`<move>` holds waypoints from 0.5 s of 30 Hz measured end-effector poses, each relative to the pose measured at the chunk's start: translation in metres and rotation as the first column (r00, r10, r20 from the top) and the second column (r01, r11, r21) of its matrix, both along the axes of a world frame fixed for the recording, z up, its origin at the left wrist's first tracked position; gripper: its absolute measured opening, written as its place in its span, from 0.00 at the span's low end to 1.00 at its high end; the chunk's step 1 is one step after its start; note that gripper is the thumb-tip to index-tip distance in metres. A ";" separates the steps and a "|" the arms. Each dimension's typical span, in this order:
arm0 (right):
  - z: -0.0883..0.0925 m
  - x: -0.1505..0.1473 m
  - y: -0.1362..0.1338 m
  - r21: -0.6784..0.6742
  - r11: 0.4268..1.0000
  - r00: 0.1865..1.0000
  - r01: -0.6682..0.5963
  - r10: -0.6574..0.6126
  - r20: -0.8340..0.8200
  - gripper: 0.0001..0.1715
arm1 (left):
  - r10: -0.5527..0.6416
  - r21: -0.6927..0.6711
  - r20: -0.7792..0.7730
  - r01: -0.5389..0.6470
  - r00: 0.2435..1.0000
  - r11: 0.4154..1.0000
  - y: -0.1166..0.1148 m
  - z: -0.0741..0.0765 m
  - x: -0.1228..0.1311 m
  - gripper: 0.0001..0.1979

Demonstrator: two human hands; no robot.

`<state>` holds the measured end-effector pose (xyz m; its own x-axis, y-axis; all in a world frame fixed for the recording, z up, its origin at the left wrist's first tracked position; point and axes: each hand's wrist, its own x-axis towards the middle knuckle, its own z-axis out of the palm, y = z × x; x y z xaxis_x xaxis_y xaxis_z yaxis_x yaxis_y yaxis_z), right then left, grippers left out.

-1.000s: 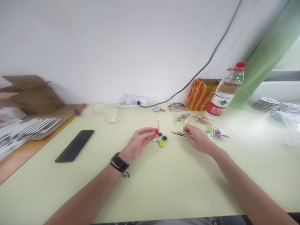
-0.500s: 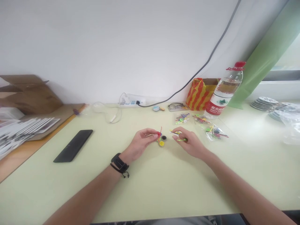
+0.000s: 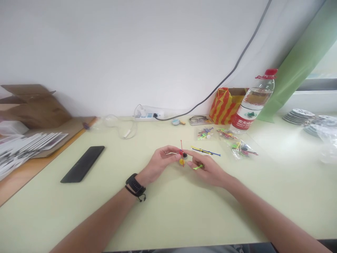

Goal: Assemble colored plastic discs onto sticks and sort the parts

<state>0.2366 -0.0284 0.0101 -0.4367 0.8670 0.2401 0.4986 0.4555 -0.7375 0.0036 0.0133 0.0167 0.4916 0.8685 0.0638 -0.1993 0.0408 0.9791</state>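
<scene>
My left hand point(image 3: 159, 162) pinches a thin red stick point(image 3: 182, 151) with a small red bead on it, held upright over the pale green table point(image 3: 168, 211). My right hand point(image 3: 206, 168) sits just to its right, fingers closed on a small green stick point(image 3: 198, 167), with the forefinger reaching toward the red stick. A yellow ring point(image 3: 181, 161) and a black ring point(image 3: 185, 155) lie on the table between the two hands. Several loose coloured sticks point(image 3: 205, 151) lie just beyond my right hand.
Clear bags of coloured parts point(image 3: 238, 146) lie at the right, behind them a water bottle point(image 3: 251, 103) and a striped bag point(image 3: 223, 105). A black phone point(image 3: 83, 163) lies left. Papers point(image 3: 23, 147) and cardboard point(image 3: 34, 105) fill the far left. A power strip point(image 3: 149, 115) runs along the wall.
My right hand left the loose sticks with a green one and came in toward my left hand. The left hand tilted the red stick, then stood it upright again.
</scene>
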 end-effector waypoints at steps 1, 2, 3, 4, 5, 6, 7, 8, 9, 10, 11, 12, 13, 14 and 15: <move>0.000 0.001 0.000 0.006 1.000 1.000 0.010 -0.010 -0.005 0.29 | -0.003 0.009 -0.004 0.003 1.000 1.000 0.000 0.000 0.000 0.13; 0.000 0.001 0.000 0.014 1.000 1.000 0.022 -0.021 -0.013 0.29 | -0.004 0.017 -0.010 0.004 1.000 1.000 0.000 -0.001 0.000 0.14; -0.001 0.002 -0.001 0.028 0.999 0.999 0.033 -0.033 -0.024 0.29 | -0.001 0.022 -0.017 0.001 1.000 1.000 0.000 -0.001 0.000 0.14; -0.001 0.003 -0.001 0.050 0.998 0.998 0.045 -0.044 -0.036 0.30 | 0.006 0.026 -0.026 -0.005 1.000 1.000 0.000 -0.001 0.000 0.14; -0.001 0.004 -0.001 0.076 0.996 0.998 0.054 -0.051 -0.045 0.31 | 0.012 0.030 -0.036 -0.011 0.999 0.999 0.000 -0.001 0.000 0.14; -0.001 0.004 -0.001 0.106 0.993 0.997 0.060 -0.056 -0.047 0.32 | 0.018 0.035 -0.047 -0.016 0.999 0.999 0.000 -0.001 0.000 0.15; -0.001 0.005 -0.001 0.137 0.988 0.997 0.065 -0.059 -0.043 0.33 | 0.021 0.039 -0.056 -0.019 0.998 0.999 0.000 -0.001 0.000 0.15; -0.001 0.005 -0.002 0.162 0.984 0.997 0.068 -0.063 -0.038 0.33 | 0.021 0.042 -0.064 -0.018 0.998 0.999 0.000 -0.001 0.001 0.15; -0.002 0.004 -0.002 0.181 0.981 0.997 0.071 -0.066 -0.036 0.33 | 0.019 0.043 -0.070 -0.016 0.997 0.999 0.000 0.000 0.001 0.15; -0.002 0.003 -0.002 0.189 0.979 0.997 0.075 -0.068 -0.040 0.33 | 0.017 0.042 -0.076 -0.014 0.997 0.999 -0.001 0.001 0.002 0.15; -0.002 0.002 -0.003 0.189 0.979 0.996 0.081 -0.072 -0.053 0.33 | 0.014 0.040 -0.081 -0.011 0.997 0.999 -0.001 0.001 0.002 0.15; -0.002 0.001 -0.004 0.181 0.979 0.994 0.091 -0.079 -0.075 0.34 | 0.012 0.038 -0.087 -0.009 0.996 0.999 -0.002 0.002 0.003 0.15; -0.002 0.000 -0.004 0.168 0.980 0.991 0.107 -0.090 -0.102 0.34 | 0.010 0.037 -0.094 -0.007 0.996 0.999 -0.003 0.003 0.003 0.15; -0.001 -0.001 -0.005 0.155 0.979 0.985 0.133 -0.113 -0.132 0.32 | 0.010 0.037 -0.099 -0.007 0.995 0.999 -0.003 0.004 0.004 0.15; 0.001 -0.002 -0.005 0.138 0.978 0.979 0.156 -0.134 -0.157 0.27 | 0.009 0.038 -0.102 -0.005 0.995 0.999 -0.004 0.005 0.004 0.15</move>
<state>0.2349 -0.0337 0.0108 -0.2596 0.8684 0.4224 0.4597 0.4958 -0.7367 0.0075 0.0091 0.0221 0.4911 0.8698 0.0465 -0.0986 0.0025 0.9951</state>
